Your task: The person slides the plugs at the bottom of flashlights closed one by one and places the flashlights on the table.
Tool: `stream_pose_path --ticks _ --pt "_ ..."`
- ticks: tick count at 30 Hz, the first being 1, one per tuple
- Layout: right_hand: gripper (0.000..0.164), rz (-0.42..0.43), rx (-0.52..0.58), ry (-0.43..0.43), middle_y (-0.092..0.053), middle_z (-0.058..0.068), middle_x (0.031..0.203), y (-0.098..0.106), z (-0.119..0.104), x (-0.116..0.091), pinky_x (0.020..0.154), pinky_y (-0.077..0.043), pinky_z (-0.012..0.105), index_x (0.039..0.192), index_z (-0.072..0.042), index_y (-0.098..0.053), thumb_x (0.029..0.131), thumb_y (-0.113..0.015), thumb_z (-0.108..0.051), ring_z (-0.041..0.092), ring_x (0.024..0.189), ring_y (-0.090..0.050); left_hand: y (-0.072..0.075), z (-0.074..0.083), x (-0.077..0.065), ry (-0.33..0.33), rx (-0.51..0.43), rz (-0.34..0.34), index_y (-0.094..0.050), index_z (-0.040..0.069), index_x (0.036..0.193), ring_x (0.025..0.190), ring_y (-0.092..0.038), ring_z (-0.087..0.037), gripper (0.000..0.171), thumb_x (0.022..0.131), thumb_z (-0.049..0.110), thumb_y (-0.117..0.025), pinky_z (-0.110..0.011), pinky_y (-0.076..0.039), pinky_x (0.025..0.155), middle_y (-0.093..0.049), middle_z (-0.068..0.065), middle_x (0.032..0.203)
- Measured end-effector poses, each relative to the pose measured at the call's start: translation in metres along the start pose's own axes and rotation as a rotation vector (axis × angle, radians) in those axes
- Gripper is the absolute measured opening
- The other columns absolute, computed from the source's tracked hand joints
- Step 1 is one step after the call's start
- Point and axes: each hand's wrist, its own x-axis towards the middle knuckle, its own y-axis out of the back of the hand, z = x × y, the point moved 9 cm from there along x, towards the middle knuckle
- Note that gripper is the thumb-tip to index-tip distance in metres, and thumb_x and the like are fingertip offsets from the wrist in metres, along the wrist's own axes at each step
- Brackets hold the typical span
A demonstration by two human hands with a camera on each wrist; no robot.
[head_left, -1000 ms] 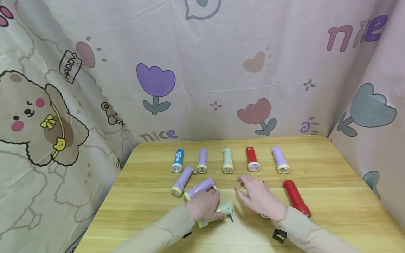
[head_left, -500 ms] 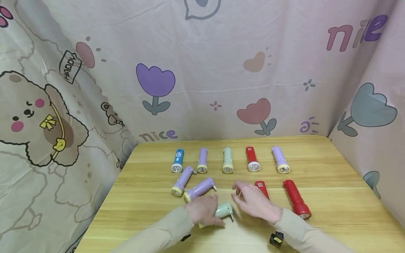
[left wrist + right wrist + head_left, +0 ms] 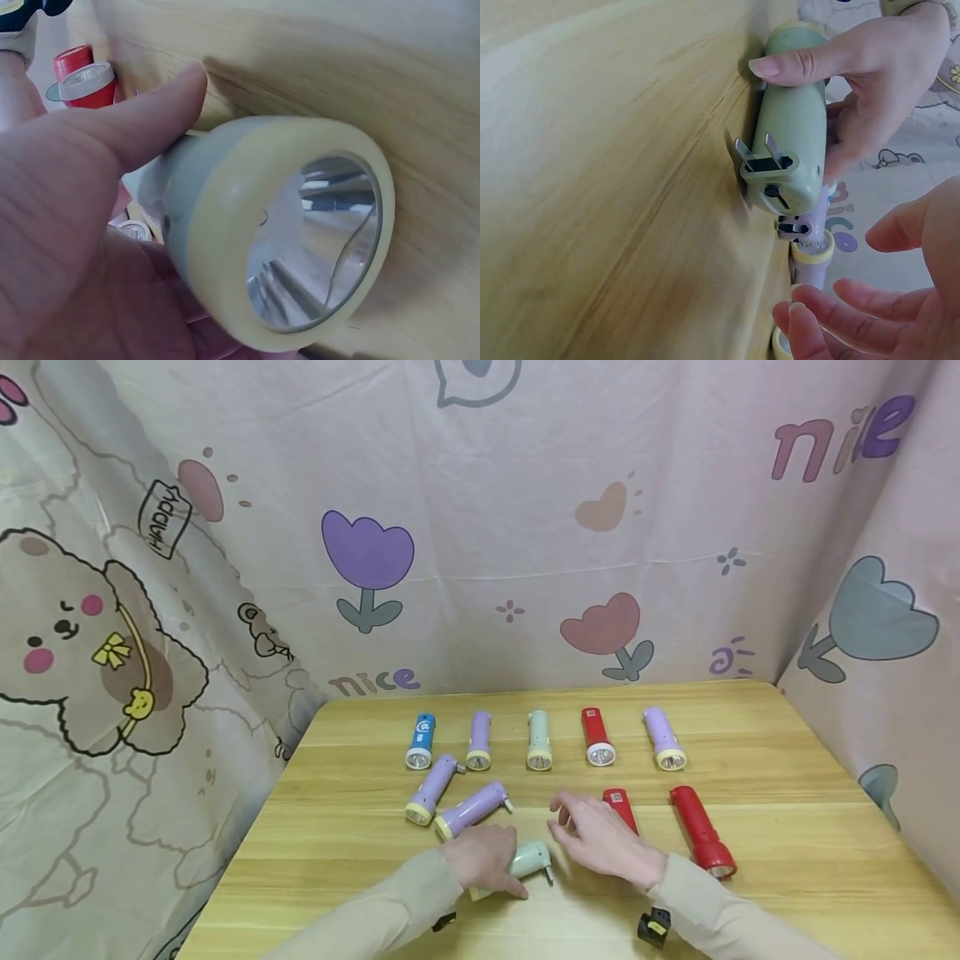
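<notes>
My left hand (image 3: 482, 857) holds a pale green flashlight (image 3: 531, 858) with a cream rim that lies on the table. In the right wrist view the thumb rests across its body, with the fingers on the far side. Two metal plug prongs (image 3: 757, 151) stick out from its tail end. The left wrist view shows its clear lens (image 3: 315, 244) up close. My right hand (image 3: 603, 843) hovers just right of the tail, fingers loosely bent, touching nothing. Partly under the right hand is a red flashlight (image 3: 621, 807); its front end is hidden.
Two purple flashlights (image 3: 474, 808) with plugs out lie at left. A larger red flashlight (image 3: 701, 831) lies at right. Several more flashlights, such as a blue one (image 3: 422, 740), form a row along the back of the wooden table (image 3: 810, 793). Printed curtains hang behind.
My right hand has shifted slightly left, uncovering the end of the red flashlight. My left hand and thumb have slid a little along the green flashlight, away from its tail.
</notes>
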Motion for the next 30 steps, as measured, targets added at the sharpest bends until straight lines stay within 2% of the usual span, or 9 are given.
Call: stream_pose_path --ticks 2,14,19,24,30 --pt "0.018 -0.005 0.004 -0.001 -0.069 0.001 0.085 -0.001 0.001 0.0 0.057 -0.047 0.017 0.106 -0.004 -0.066 0.093 -0.066 -0.018 0.0 0.066 -0.056 -0.001 0.0 0.0 0.0 -0.01 -0.009 -0.06 0.013 0.091 0.059 -0.05 -0.009 0.05 0.075 0.054 -0.084 -0.024 -0.045 0.051 -0.054 0.006 0.07" --pt "0.015 -0.009 0.06 -0.03 -0.071 -0.002 0.083 -0.001 0.003 0.003 0.061 -0.05 0.017 0.105 -0.006 -0.067 0.094 -0.065 -0.016 0.001 0.069 -0.061 -0.002 -0.003 0.002 -0.004 -0.069 -0.035 -0.062 0.012 0.091 0.06 -0.052 -0.01 0.044 0.077 0.049 -0.083 -0.023 -0.046 0.053 -0.056 0.004 0.072" --pt "0.014 -0.009 0.103 -0.053 -0.071 -0.003 0.085 0.001 0.005 0.003 0.066 -0.053 0.017 0.105 -0.007 -0.067 0.095 -0.063 -0.015 0.002 0.075 -0.063 -0.001 -0.005 0.003 -0.011 -0.085 -0.032 -0.062 0.013 0.092 0.061 -0.052 -0.009 0.042 0.079 0.048 -0.082 -0.023 -0.046 0.055 -0.056 0.005 0.073" --pt "0.018 0.018 0.173 -0.081 -0.071 0.0 0.088 0.005 0.006 0.002 0.071 -0.056 0.018 0.108 -0.002 -0.067 0.095 -0.06 -0.011 0.007 0.079 -0.065 0.003 -0.006 0.002 -0.036 -0.118 -0.005 -0.061 0.013 0.089 0.06 -0.051 -0.008 0.039 0.081 0.046 -0.08 -0.022 -0.045 0.054 -0.055 0.005 0.072" --pt "0.018 0.107 0.256 -0.101 -0.072 0.005 0.091 0.017 0.011 0.001 0.072 -0.058 0.019 0.109 0.001 -0.067 0.094 -0.06 -0.006 0.011 0.083 -0.067 0.018 -0.01 0.004 -0.069 -0.198 0.063 -0.061 0.013 0.09 0.059 -0.052 -0.007 0.036 0.083 0.043 -0.079 -0.021 -0.046 0.053 -0.056 0.006 0.073"
